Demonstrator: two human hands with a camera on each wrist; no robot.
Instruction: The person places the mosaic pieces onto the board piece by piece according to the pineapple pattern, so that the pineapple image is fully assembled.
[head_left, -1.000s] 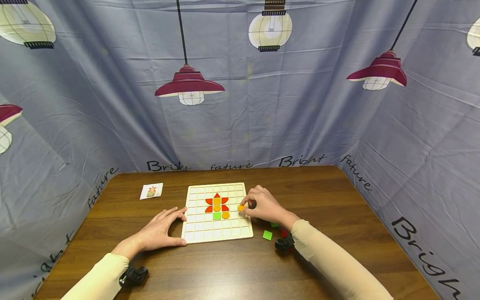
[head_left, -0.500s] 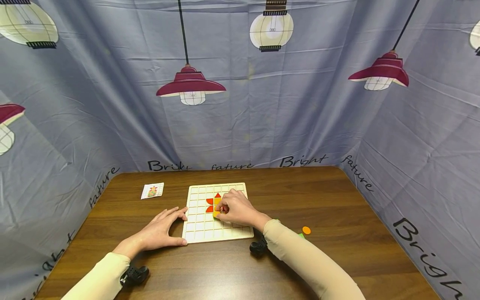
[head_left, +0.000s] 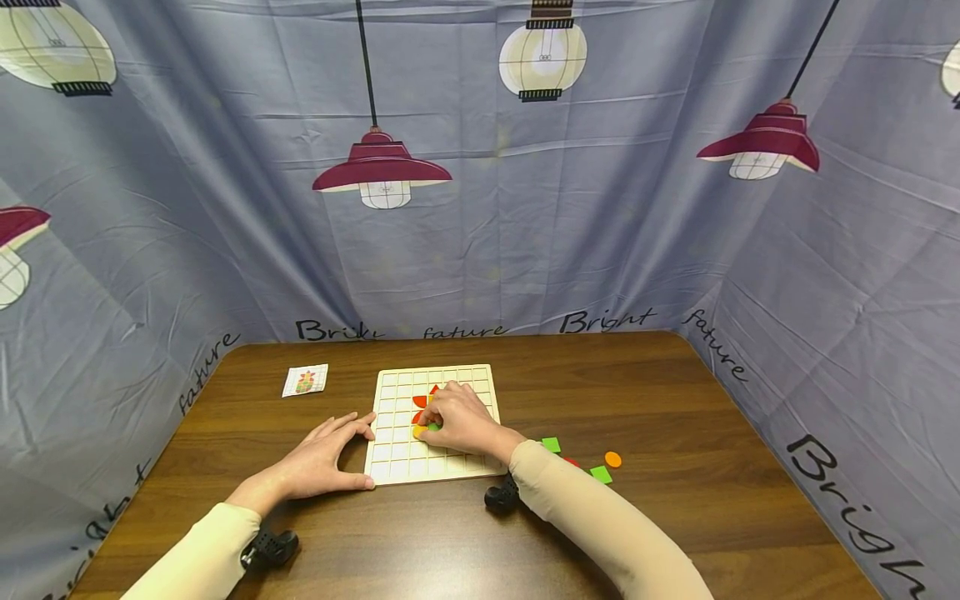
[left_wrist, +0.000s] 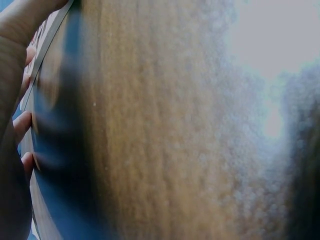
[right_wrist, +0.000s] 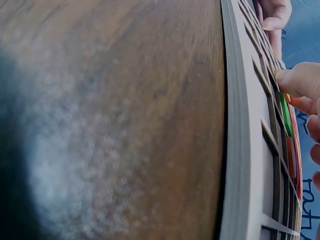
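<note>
My right hand (head_left: 467, 423) pinches an orange disc (head_left: 418, 432) between thumb and fingers, on the cream gridded board (head_left: 390, 468). The disc is just left of a green square (head_left: 434, 427); whether it lies fully flat in its cell I cannot tell. Red petal-shaped pieces (head_left: 419, 402) show above it, while the hand covers the right part of the pattern. At the board's left edge rests my left hand (head_left: 318, 462), thumb and fingers spread and touching the rim. In the right wrist view the thumb (right_wrist: 295, 80) is beside the green piece (right_wrist: 285, 116).
A small printed card (head_left: 305, 381) with a pineapple-like picture lies at the back left. Right of the board are loose pieces: a green square (head_left: 551, 445), another green square (head_left: 601, 474), an orange disc (head_left: 613, 459) and a partly hidden red piece (head_left: 572, 461).
My right hand has carried the orange disc from the board's right edge leftward to the green square's left side. The left hand has stayed at the rim.
</note>
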